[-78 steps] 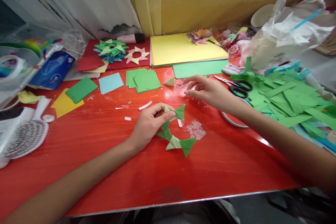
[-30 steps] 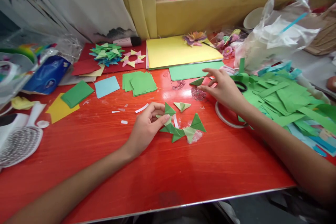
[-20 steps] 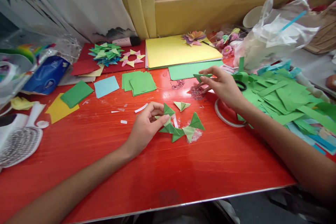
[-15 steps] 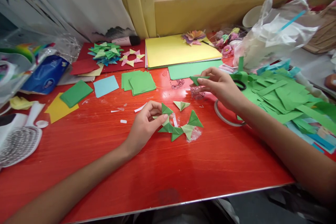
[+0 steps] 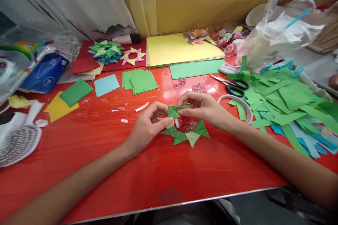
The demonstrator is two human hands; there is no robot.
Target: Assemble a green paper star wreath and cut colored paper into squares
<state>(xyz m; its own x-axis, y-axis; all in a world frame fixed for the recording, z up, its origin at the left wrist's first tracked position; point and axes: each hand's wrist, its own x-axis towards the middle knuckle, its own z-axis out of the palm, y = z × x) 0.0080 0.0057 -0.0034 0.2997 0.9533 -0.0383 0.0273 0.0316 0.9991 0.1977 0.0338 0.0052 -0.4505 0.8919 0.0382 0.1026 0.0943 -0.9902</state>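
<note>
A chain of folded green paper triangles (image 5: 188,133) lies on the red table (image 5: 148,175) in front of me. My left hand (image 5: 149,124) pinches the chain's upper left end. My right hand (image 5: 204,107) is closed on a separate folded dark green piece (image 5: 182,107) and holds it against that same end of the chain. Both hands meet just above the table at its middle.
Stacks of green squares (image 5: 139,81), a blue square (image 5: 106,84) and yellow sheets (image 5: 182,49) lie behind. Scissors (image 5: 233,85), a tape ring (image 5: 237,103) and a heap of green strips (image 5: 285,100) are at right. A finished paper star (image 5: 107,51) is at back left.
My right hand picked up a folded green piece near the green sheet and carried it left and toward me to the chain. The left hand stayed on the chain.
</note>
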